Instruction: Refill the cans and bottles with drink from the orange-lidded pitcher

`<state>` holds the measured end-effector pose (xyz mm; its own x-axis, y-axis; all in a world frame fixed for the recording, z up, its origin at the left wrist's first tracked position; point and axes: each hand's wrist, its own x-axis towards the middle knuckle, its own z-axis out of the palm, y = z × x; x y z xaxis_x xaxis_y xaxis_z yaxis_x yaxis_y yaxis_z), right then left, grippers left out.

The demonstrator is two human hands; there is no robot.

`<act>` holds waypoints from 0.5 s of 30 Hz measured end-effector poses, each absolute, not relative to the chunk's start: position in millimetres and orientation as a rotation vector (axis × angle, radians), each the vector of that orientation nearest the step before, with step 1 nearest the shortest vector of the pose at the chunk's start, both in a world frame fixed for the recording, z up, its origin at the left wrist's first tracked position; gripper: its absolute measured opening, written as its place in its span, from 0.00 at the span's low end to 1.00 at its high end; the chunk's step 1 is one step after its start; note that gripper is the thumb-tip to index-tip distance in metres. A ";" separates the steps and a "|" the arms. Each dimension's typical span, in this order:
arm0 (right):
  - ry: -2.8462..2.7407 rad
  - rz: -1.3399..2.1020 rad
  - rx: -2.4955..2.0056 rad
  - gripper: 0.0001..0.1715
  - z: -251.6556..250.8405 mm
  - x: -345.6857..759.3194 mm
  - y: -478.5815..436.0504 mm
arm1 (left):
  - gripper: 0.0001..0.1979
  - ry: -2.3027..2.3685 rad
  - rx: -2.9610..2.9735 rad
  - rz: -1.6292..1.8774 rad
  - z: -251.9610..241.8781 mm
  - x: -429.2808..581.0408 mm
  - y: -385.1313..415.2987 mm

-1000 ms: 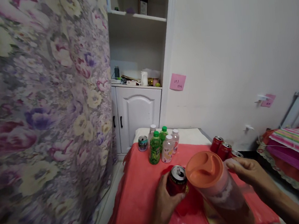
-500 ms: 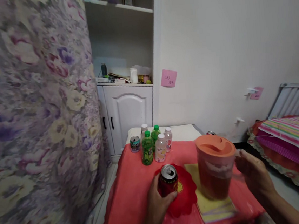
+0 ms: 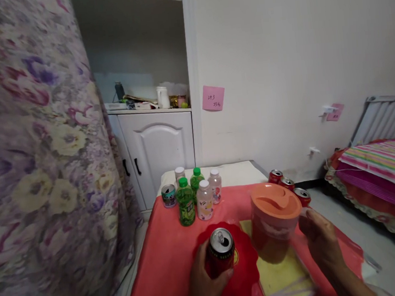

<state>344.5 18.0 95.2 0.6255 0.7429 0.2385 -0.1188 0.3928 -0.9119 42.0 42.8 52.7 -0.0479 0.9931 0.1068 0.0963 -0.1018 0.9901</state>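
My left hand (image 3: 204, 284) is wrapped round an opened red can (image 3: 221, 252) standing on a red flower-shaped mat (image 3: 245, 264). My right hand (image 3: 321, 243) grips the handle side of a clear pitcher (image 3: 273, 231) with an orange lid (image 3: 275, 199) and brownish drink inside. The pitcher stands upright on a yellow pad (image 3: 283, 279) right of the can. Both rest on a table under a red plastic cover (image 3: 170, 262).
Several small bottles (image 3: 195, 197) and a can (image 3: 169, 196) stand at the table's far left. Three red cans (image 3: 288, 188) line the far right edge. A floral curtain (image 3: 38, 158) hangs at left, a white cabinet (image 3: 155, 147) behind, bedding (image 3: 381, 172) at right.
The pitcher went from tilted beside the can to upright on the yellow pad at the right. My left hand kept hold of the can. The view shifted right.
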 end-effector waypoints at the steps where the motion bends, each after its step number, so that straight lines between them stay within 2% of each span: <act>1: -0.722 0.609 -1.034 0.21 93.8 345.1 17.0 | 0.36 1.276 1.340 1.281 52.8 42.0 42.3; 8: -0.809 0.553 -1.120 0.26 86.1 351.1 9.5 | 0.37 1.268 1.422 1.256 53.9 42.6 38.1; 12: -0.817 0.539 -1.238 0.22 75.9 356.3 1.2 | 0.37 1.259 1.459 1.239 55.2 43.2 36.8; 15: -0.843 0.584 -1.264 0.28 68.3 357.4 -7.9 | 0.37 1.269 1.454 1.241 56.7 44.5 36.3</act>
